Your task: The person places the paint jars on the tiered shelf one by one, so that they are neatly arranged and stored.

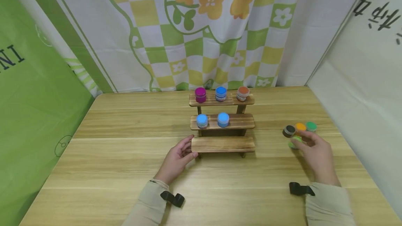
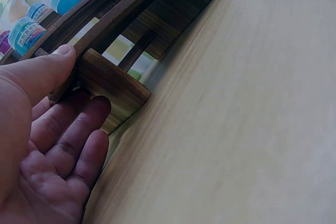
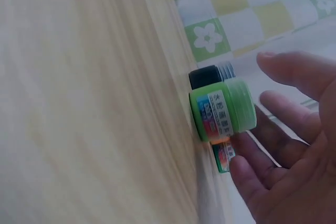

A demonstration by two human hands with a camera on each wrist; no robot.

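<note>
Your right grip is spread over a squat light-green plastic jar with a paler translucent lid, the thumb clear of it; whether a fingertip touches, I cannot tell. The jar stands upright on the pale wood-grained bench. Your left grip pinches the near end of the lowest board of a brown three-tier wooden stand, its edges darkly grained.

The light-green jar's white label carries dark Chinese characters above a blue-and-red band; the smaller print is too blurred to read. Beyond your left grip, the middle tier bears two light-blue jars; the top tier bears a purple jar, a blue jar and an orange-red jar.

Just past your right fingertips, a black jar, an orange jar and a dark-green jar crowd the light-green one. A checked, flower-printed curtain hangs farther beyond both grips.
</note>
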